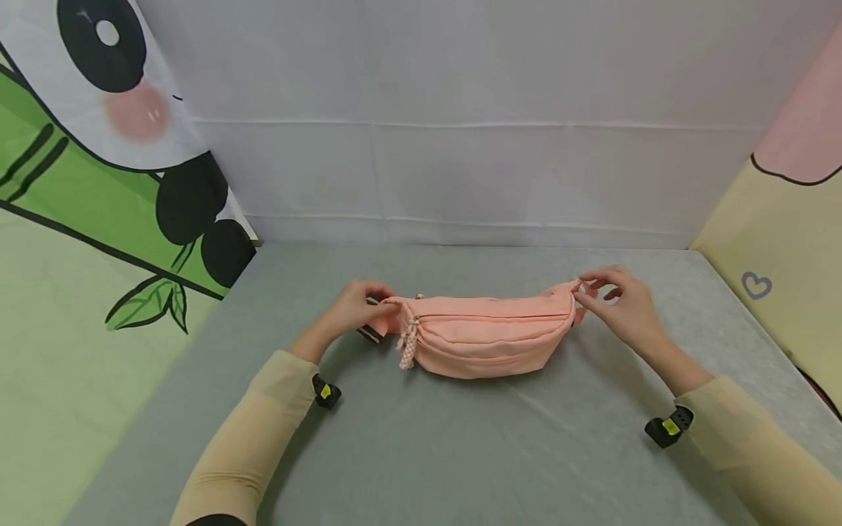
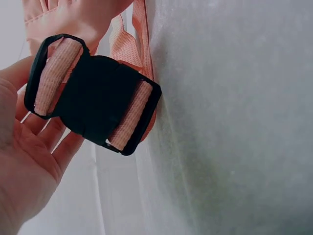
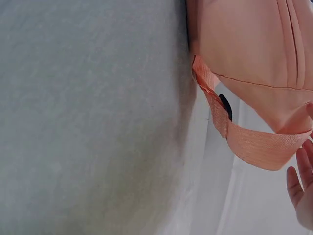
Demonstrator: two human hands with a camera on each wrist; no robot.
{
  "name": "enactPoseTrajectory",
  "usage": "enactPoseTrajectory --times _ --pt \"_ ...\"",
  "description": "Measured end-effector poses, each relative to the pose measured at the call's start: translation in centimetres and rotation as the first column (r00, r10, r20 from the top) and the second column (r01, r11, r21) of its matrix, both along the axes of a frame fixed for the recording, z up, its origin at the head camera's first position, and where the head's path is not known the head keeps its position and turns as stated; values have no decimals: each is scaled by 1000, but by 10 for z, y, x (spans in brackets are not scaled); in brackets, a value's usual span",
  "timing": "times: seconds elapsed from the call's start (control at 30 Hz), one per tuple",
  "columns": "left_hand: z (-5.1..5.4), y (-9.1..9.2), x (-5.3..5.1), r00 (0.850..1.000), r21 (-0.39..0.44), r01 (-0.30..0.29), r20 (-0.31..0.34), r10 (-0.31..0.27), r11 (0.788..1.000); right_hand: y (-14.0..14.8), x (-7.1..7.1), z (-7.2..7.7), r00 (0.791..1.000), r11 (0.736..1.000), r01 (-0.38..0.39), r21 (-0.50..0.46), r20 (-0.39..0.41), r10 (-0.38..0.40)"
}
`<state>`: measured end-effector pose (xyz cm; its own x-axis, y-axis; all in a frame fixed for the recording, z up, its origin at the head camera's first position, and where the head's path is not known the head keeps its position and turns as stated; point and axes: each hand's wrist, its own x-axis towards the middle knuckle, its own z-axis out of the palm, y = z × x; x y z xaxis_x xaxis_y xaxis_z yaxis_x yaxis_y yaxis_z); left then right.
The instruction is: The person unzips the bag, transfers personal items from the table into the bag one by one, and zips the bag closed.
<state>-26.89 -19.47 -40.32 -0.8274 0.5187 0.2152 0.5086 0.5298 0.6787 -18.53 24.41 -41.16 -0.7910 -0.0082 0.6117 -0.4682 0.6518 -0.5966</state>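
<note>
A pink waist bag (image 1: 490, 336) is held up by its two ends above the grey tabletop, its zipped front toward me. My left hand (image 1: 358, 305) pinches the left end, near a braided pull (image 1: 408, 343) that hangs down. Below that hand, a fastened black buckle (image 2: 100, 95) on pink webbing dangles in the left wrist view. At the other end, my right hand (image 1: 621, 301) pinches the bag's upper right corner between thumb and fingertips. From that corner a pink strap (image 3: 266, 147) loops down, with a small black slider (image 3: 226, 106) on it.
Grey cloth covers the table (image 1: 460, 453). Behind it hangs a creased white backdrop (image 1: 460, 168). A cartoon-printed panel (image 1: 79, 183) stands on the left, and a yellow and pink one (image 1: 783, 241) on the right. Each wrist wears a black strap device (image 1: 325, 392).
</note>
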Motion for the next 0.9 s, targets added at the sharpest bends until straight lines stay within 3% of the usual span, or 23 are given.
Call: enactPoseTrajectory --times 0.17,0.4,0.7,0.9 --pt "2 2 0 999 13 -23 -29 23 1000 1 -10 -3 996 996 -69 51 -54 71" --pt "0 4 1 992 34 -32 -123 36 999 1 -17 -7 996 997 -61 40 -67 63" --pt "-3 11 -22 989 -84 -81 -130 70 993 5 -37 -14 999 992 -25 124 42 20" --pt "-7 12 -30 989 -108 -106 -111 94 989 3 -50 -24 995 983 -29 179 101 11"
